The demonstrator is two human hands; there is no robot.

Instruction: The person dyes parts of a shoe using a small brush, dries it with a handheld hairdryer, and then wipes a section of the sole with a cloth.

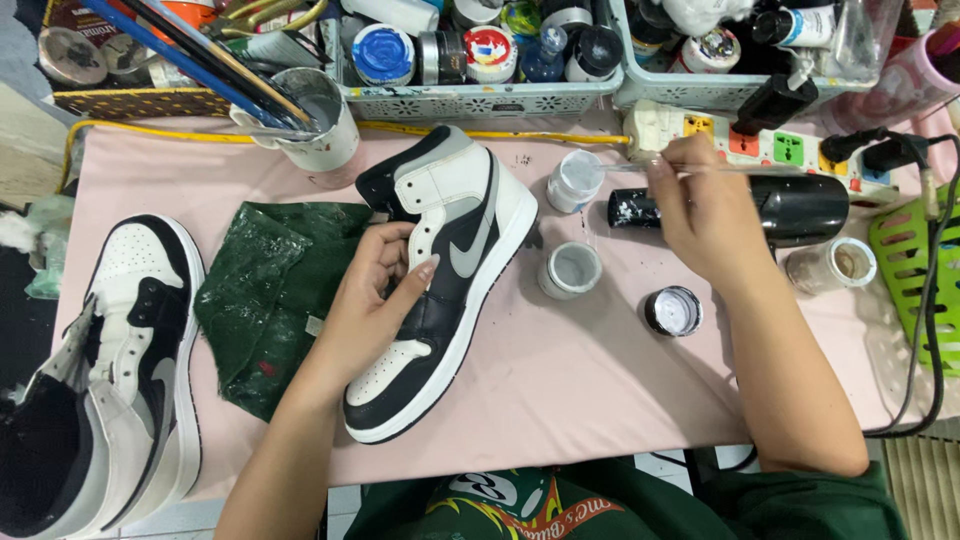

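Left hand [375, 290] clamped on the high-top sneaker [450, 270], which lies on its side mid-table [560, 390]. Right hand [705, 210] pinches a thin brush [630, 167], tip at a small white paint jar [573, 180]. Second open jar [571, 270] just beside the sneaker; green rag [265, 290] left of it.

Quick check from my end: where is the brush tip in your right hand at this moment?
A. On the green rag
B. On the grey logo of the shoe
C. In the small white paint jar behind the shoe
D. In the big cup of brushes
C: the right hand holds a thin brush whose tip reaches into the small white paint jar, while the left hand steadies the shoe.
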